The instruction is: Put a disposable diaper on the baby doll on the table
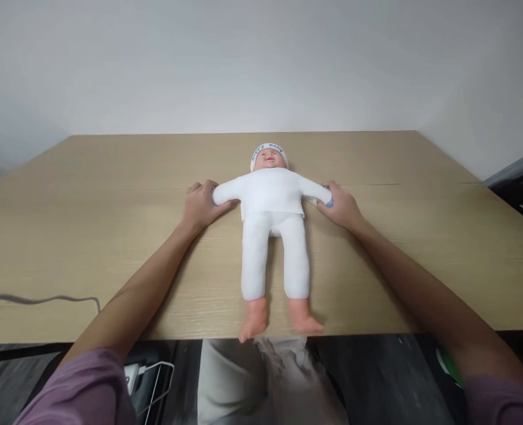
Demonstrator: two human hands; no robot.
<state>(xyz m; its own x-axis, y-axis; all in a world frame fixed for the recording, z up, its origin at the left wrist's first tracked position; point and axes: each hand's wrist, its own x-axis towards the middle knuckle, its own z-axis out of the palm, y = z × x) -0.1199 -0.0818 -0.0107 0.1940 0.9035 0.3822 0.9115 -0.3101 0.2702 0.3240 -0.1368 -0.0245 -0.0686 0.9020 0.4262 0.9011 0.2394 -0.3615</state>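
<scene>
A baby doll (273,221) in a white one-piece suit and a white cap lies on its back along the middle of a light wooden table (88,236), head away from me, bare feet at the near edge. Its arms are spread out to both sides. My left hand (199,203) is closed around the end of the doll's arm on the left. My right hand (339,203) is closed around the end of the doll's other arm, where a small blue bit shows between my fingers.
A grey cable (40,300) runs across the table's near left part. Below the near edge I see my lap, a white plug or charger (131,375) and dark flooring. A dark piece of furniture (520,189) stands at the right. A plain wall rises behind the table.
</scene>
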